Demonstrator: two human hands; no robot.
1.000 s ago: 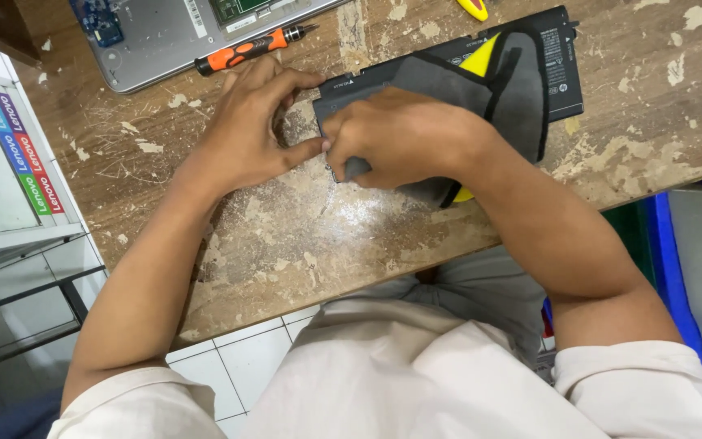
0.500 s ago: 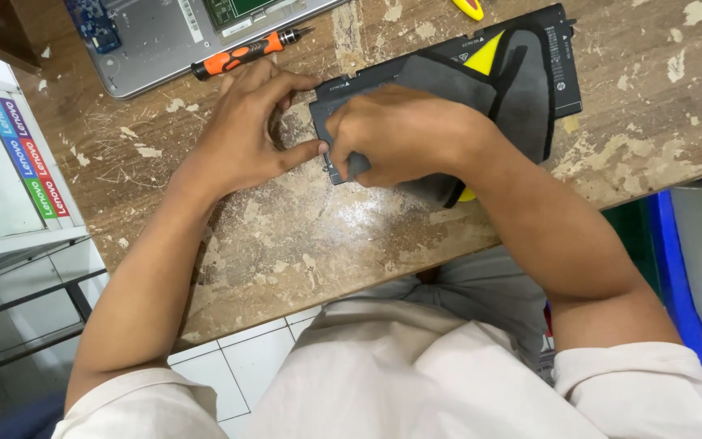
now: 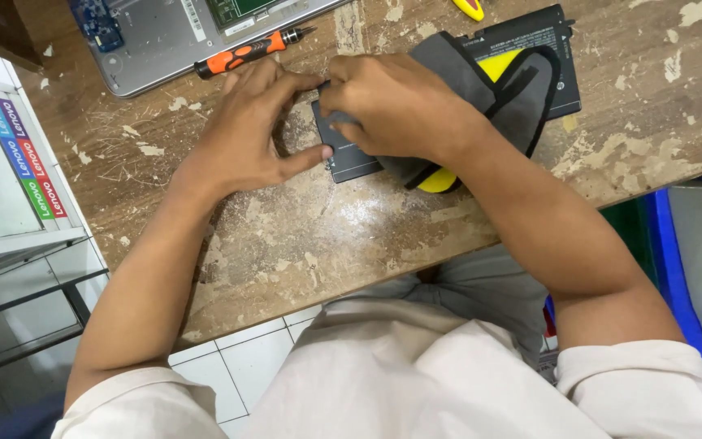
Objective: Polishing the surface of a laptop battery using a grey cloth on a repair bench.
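Observation:
A long black battery pack (image 3: 548, 50) lies on the worn wooden table (image 3: 327, 236). My left hand (image 3: 247, 136) grips its near end (image 3: 353, 165) between thumb and fingers. Resting on top of the pack, my right hand (image 3: 396, 106) presses a grey cloth (image 3: 523, 110) with black edging onto it. Something yellow (image 3: 439, 180) shows under the cloth. Hand and cloth hide the middle of the pack.
An orange and black screwdriver (image 3: 241, 55) lies just beyond my left hand, beside an opened silver laptop (image 3: 156, 41) showing a circuit board. A yellow tool (image 3: 469, 8) is at the top edge. A white shelf (image 3: 2, 203) stands left, a blue crate (image 3: 676, 268) right.
My right hand has slid the cloth a little farther away along the battery pack. My left hand keeps its grip on the pack's end.

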